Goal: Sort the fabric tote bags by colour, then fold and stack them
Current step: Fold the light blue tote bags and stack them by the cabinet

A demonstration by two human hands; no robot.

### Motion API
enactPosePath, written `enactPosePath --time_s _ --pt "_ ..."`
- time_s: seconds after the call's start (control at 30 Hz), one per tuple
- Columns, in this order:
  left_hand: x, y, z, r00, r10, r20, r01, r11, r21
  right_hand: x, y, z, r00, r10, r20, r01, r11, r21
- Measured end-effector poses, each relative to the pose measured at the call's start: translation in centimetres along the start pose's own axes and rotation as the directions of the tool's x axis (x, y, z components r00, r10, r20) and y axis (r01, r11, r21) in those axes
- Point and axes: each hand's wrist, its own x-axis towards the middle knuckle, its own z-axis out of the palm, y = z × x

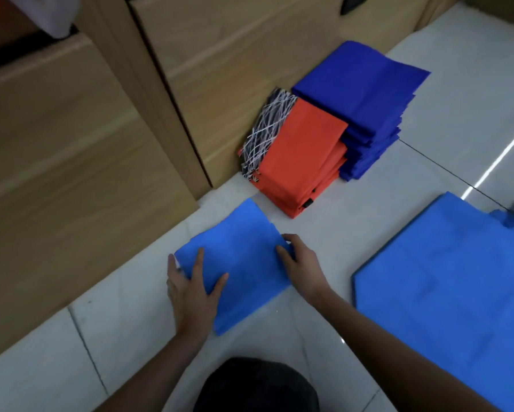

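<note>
- light-blue tote bag (241,267), folded down to a small panel, lies on the tiled floor (324,331) in the middle of the frame, set at a slant.
- Left hand (190,292) is down flat on the bag's lower left part, its grip apart, fingers spread and pressing the cloth to the floor.
- Right hand (302,266) is at the bag's right edge, thumb on top and fingers curled round the edge, so this grip is clamped on the cloth.
- Above the bag, up by the wooden cabinet (71,144), stand three folded piles side by side and touching.
- The black-and-white patterned stack (266,135) is leftmost, right against the cabinet front.
- The orange stack (305,162) is in the middle, its near corner just beside the light-blue bag's top corner.
- The dark-blue stack (365,105) is rightmost and stands tallest.
- At the right of the frame a large unfolded light-blue bag (446,281) is spread flat on the floor, apart from the folded one.
- Bottom centre, there's a dark rounded shape (255,385) between the forearms; what it is I can't tell.
</note>
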Motion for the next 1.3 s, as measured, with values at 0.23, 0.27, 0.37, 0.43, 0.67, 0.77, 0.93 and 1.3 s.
enactPosePath --time_s 0.23,0.27,0.37,0.43,0.67,0.77,0.93,1.3 --pt "1.4 0.4 1.6 0.847 0.399 0.353 -0.516 0.779 0.358 5.5 -2.7 2.2 0.995 0.040 -0.095 -0.050 0.993 -0.106" --pt "1.8 0.5 1.9 0.855 0.369 0.365 -0.497 0.785 0.369 5.4 -2.7 2.2 0.995 0.013 -0.097 -0.023 0.994 -0.103" --pt "3.4 1.1 2.4 0.874 0.346 0.342 -0.464 0.802 0.375 3.8 -2.0 1.5 0.986 -0.126 -0.109 0.107 0.980 -0.167" --pt "4.3 1.7 2.6 0.870 0.364 0.331 -0.476 0.795 0.376 1.9 -0.6 0.8 0.977 -0.191 -0.092 0.168 0.962 -0.214" --pt "4.5 3.8 3.9 0.846 0.425 0.322 -0.528 0.753 0.393 -5.4 4.2 -3.8 0.950 -0.267 -0.163 0.215 0.935 -0.283" --pt "4.9 3.9 4.6 0.850 0.417 0.321 -0.520 0.760 0.390 -8.3 5.8 -5.9 0.918 -0.295 -0.265 0.199 0.920 -0.338" --pt "5.8 5.1 5.2 0.864 0.378 0.331 -0.491 0.775 0.397 -12.1 8.8 -9.1 0.872 -0.229 -0.433 0.066 0.931 -0.359" --pt "-3.7 13.5 10.6 0.353 0.849 0.393 -0.898 0.426 -0.113 -18.2 16.5 -10.3 0.948 -0.042 -0.315 -0.175 0.759 -0.627"
